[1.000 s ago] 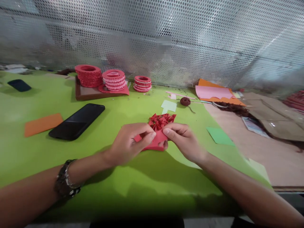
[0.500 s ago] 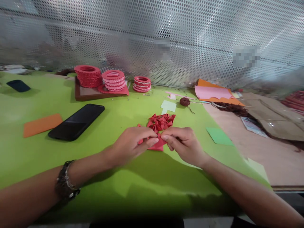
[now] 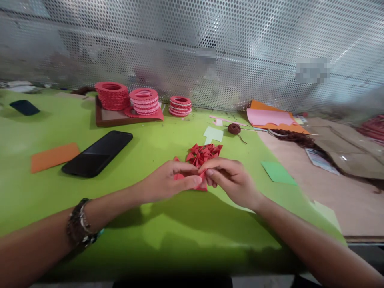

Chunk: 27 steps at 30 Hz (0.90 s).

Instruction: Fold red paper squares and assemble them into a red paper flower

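My left hand (image 3: 168,182) and my right hand (image 3: 229,178) meet over a small piece of red paper (image 3: 201,184) on the green table (image 3: 168,236). Both pinch it between thumb and fingers, and most of the paper is hidden under them. Just behind the hands lies a pile of folded red paper pieces (image 3: 203,152). A dark beaded bracelet (image 3: 79,226) sits on my left wrist.
A black phone (image 3: 97,153) and an orange card (image 3: 54,156) lie to the left. Three stacks of red paper rings (image 3: 143,100) stand on a brown tray at the back. A green paper square (image 3: 278,172), a ball of brown twine (image 3: 234,128) and pink and orange sheets (image 3: 271,117) lie right.
The red paper has been folded smaller under my fingers. My fingertips have drawn closer together and both hands have shifted slightly forward.
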Available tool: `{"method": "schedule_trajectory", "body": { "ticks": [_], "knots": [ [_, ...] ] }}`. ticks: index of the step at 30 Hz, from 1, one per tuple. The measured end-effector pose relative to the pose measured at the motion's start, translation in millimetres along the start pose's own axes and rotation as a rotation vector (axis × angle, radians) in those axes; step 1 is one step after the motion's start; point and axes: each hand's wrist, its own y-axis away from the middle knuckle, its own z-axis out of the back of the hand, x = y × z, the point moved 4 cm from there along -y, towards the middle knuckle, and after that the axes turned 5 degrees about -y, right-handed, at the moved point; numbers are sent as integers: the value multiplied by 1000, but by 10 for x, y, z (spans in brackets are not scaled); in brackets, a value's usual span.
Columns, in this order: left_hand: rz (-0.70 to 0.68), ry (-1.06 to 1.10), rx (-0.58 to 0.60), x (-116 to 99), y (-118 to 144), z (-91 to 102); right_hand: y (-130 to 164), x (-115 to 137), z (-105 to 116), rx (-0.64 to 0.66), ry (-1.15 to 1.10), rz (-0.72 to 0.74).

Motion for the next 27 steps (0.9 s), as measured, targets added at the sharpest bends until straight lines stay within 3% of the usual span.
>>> {"method": "schedule_trajectory", "body": {
  "ticks": [2,4,9,17,23,27],
  "knots": [
    [69,77,5,40,-10,-10,3,30,7,-37,74,25],
    [105,108,-63,72,-15,5,0,75,1,-62,220,94],
    [95,224,-88,105,-18,-14,2,152,-53,-63,547,288],
    [154,329,-142,86,-11,25,45,208,-11,-51,624,356],
    [257,687,-41,142,-12,-56,76,236,23,-66,684,450],
    [297,809,-63,189,-5,-67,98,229,16,-53,699,476]
  ]
}}
